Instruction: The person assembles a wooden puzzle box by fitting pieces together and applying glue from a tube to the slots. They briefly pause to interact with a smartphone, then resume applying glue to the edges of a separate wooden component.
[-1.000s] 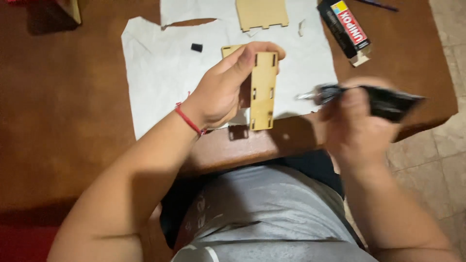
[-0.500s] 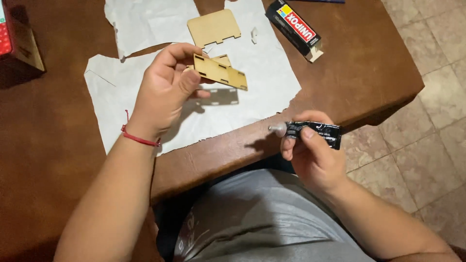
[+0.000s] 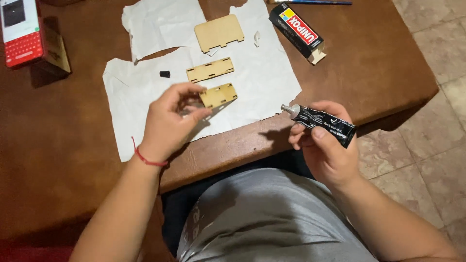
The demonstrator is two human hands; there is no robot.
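Note:
My left hand, with a red string at the wrist, holds a small slotted wooden piece by its left end at the fingertips, just above the white paper. My right hand grips a black glue tube off the table's front edge, its bare metal nozzle pointing left. Farther back on the paper lie a longer slotted wooden strip and a larger wooden panel. A small black cap lies left of the strip.
A black, red and yellow glue box lies at the back right of the brown table. A red phone leans on a small box at the back left. A pen lies at the far edge. Tiled floor shows on the right.
My left hand has lowered the small wooden piece from mid-air down to the paper. My right hand with the tube stays near the table's front edge, its nozzle now raised a little.

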